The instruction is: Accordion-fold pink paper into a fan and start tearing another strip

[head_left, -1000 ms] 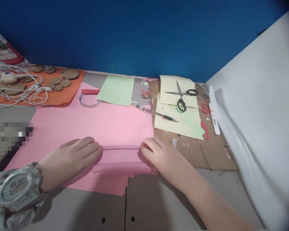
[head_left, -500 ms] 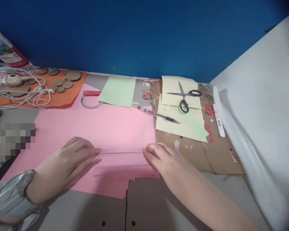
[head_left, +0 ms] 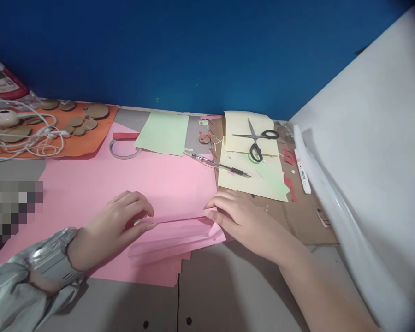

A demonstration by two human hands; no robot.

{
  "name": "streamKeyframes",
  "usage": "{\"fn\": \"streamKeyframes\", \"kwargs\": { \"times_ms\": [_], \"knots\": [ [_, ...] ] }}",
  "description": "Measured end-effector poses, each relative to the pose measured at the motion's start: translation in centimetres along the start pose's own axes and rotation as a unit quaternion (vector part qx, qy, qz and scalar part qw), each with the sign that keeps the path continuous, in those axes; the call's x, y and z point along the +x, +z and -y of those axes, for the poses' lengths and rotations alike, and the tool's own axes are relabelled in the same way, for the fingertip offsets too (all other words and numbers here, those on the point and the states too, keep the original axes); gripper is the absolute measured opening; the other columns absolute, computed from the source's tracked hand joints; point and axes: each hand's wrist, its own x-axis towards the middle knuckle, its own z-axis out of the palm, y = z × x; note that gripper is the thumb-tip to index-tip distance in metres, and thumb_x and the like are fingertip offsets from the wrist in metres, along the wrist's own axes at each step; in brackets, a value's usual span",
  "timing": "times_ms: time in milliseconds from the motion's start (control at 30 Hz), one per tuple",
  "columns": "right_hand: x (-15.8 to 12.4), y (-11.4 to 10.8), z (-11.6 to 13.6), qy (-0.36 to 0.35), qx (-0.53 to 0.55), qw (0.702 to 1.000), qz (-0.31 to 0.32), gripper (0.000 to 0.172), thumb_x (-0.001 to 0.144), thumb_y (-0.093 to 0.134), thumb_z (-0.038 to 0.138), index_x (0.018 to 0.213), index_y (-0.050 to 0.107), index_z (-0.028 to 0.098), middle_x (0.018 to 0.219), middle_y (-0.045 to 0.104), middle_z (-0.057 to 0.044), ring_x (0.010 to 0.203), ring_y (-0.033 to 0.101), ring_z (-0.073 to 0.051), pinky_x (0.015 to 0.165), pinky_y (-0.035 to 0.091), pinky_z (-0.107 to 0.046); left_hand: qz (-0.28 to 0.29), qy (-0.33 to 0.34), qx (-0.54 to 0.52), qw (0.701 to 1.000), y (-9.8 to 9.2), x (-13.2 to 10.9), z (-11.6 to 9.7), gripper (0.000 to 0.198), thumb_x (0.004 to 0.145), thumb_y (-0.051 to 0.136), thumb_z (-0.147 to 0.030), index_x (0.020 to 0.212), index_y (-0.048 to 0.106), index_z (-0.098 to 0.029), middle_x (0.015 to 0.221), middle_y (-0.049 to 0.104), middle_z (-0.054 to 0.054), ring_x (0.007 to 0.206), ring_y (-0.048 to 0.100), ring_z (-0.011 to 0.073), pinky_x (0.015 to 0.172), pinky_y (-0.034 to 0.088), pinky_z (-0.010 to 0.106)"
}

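Note:
A folded pink paper (head_left: 180, 237) with several creased layers lies between my hands, its near flap lifted a little. My left hand (head_left: 121, 221) curls at the paper's left end, thumb and fingertips bent toward each other at the fold. At the right end, my right hand (head_left: 233, 216) pinches the folded edge between thumb and fingers. Underneath spreads a larger pink sheet (head_left: 83, 184). A pen (head_left: 224, 166) rests beyond my right hand, partly on the pink sheet and partly on cream paper (head_left: 235, 180).
Black-handled scissors (head_left: 256, 138) lie spread on cream paper. A green sheet (head_left: 164, 133) and a grey ring-like band (head_left: 119, 153) are at the back. Earphones (head_left: 41, 133) and cardboard discs (head_left: 96, 111) sit on orange paper, left. A white marker (head_left: 302, 173) lies at right.
The near flap of the folded paper has lifted and tilted. My left hand has moved slightly right and bent its fingers more. The view has shifted a little.

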Motion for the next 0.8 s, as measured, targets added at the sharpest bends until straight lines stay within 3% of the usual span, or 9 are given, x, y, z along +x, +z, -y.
{"fn": "streamKeyframes", "kwargs": {
  "times_ms": [167,400,567,800],
  "knots": [
    [0.0,0.2,-0.4,0.001,-0.009,1.000,0.014,0.023,0.092,0.043,0.037,0.080,0.059,0.025,0.091,0.061,0.000,0.093,0.053,-0.017,0.076,0.042,-0.029,0.008,-0.009,-0.018,1.000,0.1,0.1,0.2,0.020,0.087,0.049,-0.039,0.086,0.055,-0.019,0.083,0.054,0.002,0.076,0.048,0.0159,0.070,0.041,0.031],
    [0.1,0.8,-0.5,-0.017,-0.026,0.999,0.011,0.019,0.093,0.043,0.030,0.079,0.053,0.023,0.089,0.059,-0.001,0.091,0.052,-0.017,0.074,0.042,-0.030,-0.009,0.000,-0.005,1.000,0.3,-0.1,0.4,0.019,0.086,0.051,-0.038,0.092,0.056,-0.021,0.095,0.052,0.004,0.084,0.046,0.0170,0.075,0.040,0.031],
    [0.2,1.1,-1.1,-0.101,-0.057,0.992,-0.040,0.013,0.094,0.043,0.024,0.085,0.052,0.021,0.090,0.059,-0.003,0.089,0.053,-0.017,0.077,0.042,-0.032,-0.014,-0.005,-0.055,0.998,-0.1,0.1,-0.1,0.018,0.086,0.052,-0.037,0.089,0.057,-0.020,0.087,0.057,0.002,0.082,0.050,0.0161,0.077,0.040,0.029],
    [0.2,1.8,-2.7,-0.219,-0.144,0.955,-0.142,0.012,0.088,0.046,0.007,0.089,0.054,0.016,0.094,0.058,-0.007,0.088,0.051,-0.018,0.077,0.043,-0.034,-0.024,-0.062,-0.090,0.994,-0.6,0.2,-0.6,0.027,0.083,0.053,-0.045,0.087,0.061,-0.019,0.082,0.062,0.002,0.075,0.055,0.0155,0.071,0.042,0.027]
  ]
}}
